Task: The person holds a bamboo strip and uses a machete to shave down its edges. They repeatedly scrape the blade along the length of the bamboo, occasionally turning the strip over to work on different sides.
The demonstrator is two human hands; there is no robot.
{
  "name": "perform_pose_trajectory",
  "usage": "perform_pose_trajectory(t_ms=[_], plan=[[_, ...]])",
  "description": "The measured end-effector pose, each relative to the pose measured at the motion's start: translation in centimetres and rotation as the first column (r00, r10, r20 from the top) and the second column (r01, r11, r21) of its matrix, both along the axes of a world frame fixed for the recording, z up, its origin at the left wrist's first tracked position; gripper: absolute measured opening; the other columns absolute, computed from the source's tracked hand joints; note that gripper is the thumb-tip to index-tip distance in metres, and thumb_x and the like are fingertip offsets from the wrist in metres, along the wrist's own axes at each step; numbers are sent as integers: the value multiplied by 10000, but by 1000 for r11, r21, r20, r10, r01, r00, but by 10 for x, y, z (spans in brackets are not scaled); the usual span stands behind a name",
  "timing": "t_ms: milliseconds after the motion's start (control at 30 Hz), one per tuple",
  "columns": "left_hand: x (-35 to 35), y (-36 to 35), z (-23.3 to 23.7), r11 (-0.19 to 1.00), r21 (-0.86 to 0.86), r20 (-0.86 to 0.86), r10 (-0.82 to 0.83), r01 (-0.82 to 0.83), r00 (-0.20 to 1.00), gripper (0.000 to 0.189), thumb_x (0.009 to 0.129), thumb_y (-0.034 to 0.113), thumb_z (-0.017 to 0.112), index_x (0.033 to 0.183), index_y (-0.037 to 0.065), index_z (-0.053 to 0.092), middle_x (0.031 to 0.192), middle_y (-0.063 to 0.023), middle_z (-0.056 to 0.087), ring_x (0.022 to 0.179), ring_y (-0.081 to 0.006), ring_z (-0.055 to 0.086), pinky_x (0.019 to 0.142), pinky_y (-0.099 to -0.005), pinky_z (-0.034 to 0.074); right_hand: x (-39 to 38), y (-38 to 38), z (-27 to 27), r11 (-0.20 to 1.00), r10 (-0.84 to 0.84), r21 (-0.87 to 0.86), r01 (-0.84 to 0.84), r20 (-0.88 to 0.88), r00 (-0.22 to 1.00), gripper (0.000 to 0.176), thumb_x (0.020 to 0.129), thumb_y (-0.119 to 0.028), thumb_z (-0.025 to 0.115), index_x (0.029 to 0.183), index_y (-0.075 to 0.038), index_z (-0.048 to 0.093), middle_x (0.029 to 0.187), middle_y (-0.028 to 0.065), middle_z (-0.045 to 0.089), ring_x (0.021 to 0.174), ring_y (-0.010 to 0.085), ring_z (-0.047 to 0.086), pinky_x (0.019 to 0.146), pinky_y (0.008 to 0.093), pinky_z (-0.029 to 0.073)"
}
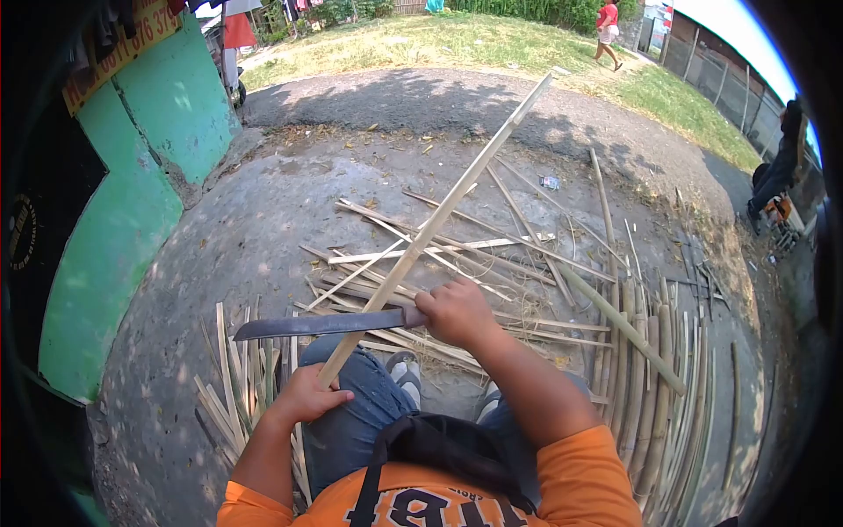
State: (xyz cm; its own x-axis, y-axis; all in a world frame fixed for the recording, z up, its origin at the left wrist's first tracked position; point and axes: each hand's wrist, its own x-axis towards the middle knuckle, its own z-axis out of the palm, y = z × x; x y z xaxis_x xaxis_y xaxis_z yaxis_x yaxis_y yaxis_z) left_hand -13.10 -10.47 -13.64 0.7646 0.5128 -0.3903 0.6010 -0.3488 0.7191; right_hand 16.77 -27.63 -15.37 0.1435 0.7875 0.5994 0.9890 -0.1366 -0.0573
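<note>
My right hand is closed round the handle of a machete, whose dark blade points left. The blade lies across a long split bamboo strip, near its lower end. Gripping that lower end is my left hand, beside my left knee. From there the strip slants up and away to the right, far beyond the machete. Whether the edge bites into the bamboo cannot be made out.
Split bamboo pieces lie crisscrossed on the concrete ahead. Bamboo poles are laid along my right, and thin strips stand at my left. A green wall rises at left. One person walks far off; another is at right.
</note>
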Motion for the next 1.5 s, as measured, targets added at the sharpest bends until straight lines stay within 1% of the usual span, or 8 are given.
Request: perform_pose_trajectory(t_ms=[167,267,700,800,900,1067,1300,1500], plan=[[-5,-3,6,999,46,-15,-13,14,1000,371,773,309,921,847,60,657,729,-40,654,664,-137,603,621,-325,504,45,-8,-9,990,-107,86,112,-56,993,99,818,-212,684,779,-134,639,672,100,662,670,337,683,701,463,514],[0,-7,11,999,39,-6,-18,18,1000,362,780,305,916,850,61,657,723,-33,648,655,-132,599,611,-324,500,69,-25,-10,903,-400,38,428,-289,870,138,869,-244,694,831,-116,659,714,148,690,691,399,686,677,517,536],[-1,0,6,999,37,-7,-34,34,999,389,766,315,934,865,63,655,747,-25,647,655,-124,587,608,-311,492,-11,-1,2,988,40,-146,-49,-65,997,91,859,-223,629,822,-142,648,735,78,699,732,315,704,758,449,510],[-3,-3,4,999,36,8,-10,10,1000,353,771,270,926,849,70,646,741,-9,633,655,-109,576,601,-298,477,23,-6,-5,999,-27,30,27,-24,999,74,822,-201,663,792,-145,625,716,75,684,712,308,696,716,424,506],[-3,-3,7,1000,27,23,-15,14,1000,307,786,229,904,842,72,646,736,2,629,661,-99,574,598,-290,474,69,-20,-8,907,-402,21,420,-249,881,116,823,-190,712,823,-112,627,723,130,686,734,367,693,717,517,538],[-1,5,1,997,-64,54,-30,34,998,266,810,202,878,857,60,659,737,-1,639,658,-94,577,596,-286,485,59,-30,2,910,-378,81,407,-238,894,191,853,-241,733,802,-96,620,719,121,665,694,377,663,669,524,514],[4,-5,9,999,-52,60,0,3,998,282,799,190,881,822,90,619,732,22,604,649,-80,556,578,-279,453,5,-9,8,999,19,-26,-19,10,1000,110,845,-239,673,774,-163,639,695,55,674,719,288,697,749,407,515],[-5,1,1,999,-30,82,-25,27,996,280,802,191,881,823,92,620,712,37,591,642,-74,543,568,-272,439,57,-18,-4,979,-158,118,168,-92,983,104,840,-194,698,793,-120,642,696,93,674,716,343,687,711,468,532]])
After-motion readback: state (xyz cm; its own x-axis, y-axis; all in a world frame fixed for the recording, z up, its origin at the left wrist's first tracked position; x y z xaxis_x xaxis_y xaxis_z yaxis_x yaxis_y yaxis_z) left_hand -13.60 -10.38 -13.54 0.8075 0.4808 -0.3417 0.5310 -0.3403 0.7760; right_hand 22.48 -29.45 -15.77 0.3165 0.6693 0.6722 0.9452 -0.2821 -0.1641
